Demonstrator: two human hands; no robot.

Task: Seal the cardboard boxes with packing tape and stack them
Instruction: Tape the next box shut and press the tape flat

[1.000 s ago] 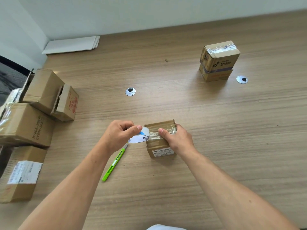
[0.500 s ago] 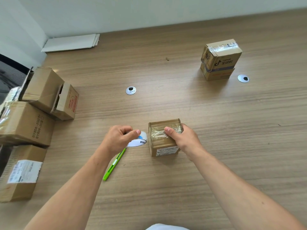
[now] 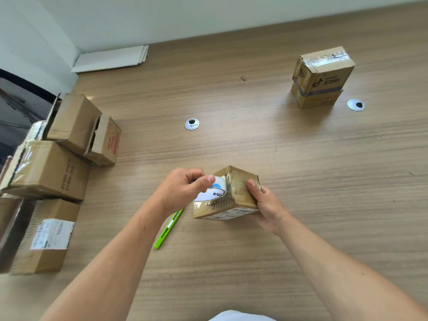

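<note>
A small cardboard box [image 3: 234, 198] sits tilted on the wooden table [image 3: 254, 140], one edge raised, with shiny tape across its top. My right hand [image 3: 264, 205] grips its right side, thumb on top. My left hand [image 3: 183, 188] holds a roll of clear packing tape [image 3: 212, 192] with a white and blue core, pressed against the box's left face. Two sealed boxes [image 3: 322, 77] stand stacked at the far right.
Several cardboard boxes [image 3: 51, 172] are piled at the table's left edge. A green utility knife [image 3: 168, 229] lies below my left wrist. Two round cable grommets, one near [image 3: 192, 124] and one far right [image 3: 356, 104], sit in the tabletop. Flat white sheets [image 3: 111, 59] lie at the far wall.
The box has been turned and tipped up on an edge by my right hand. My left hand has brought the tape roll from the table up against the box's left face.
</note>
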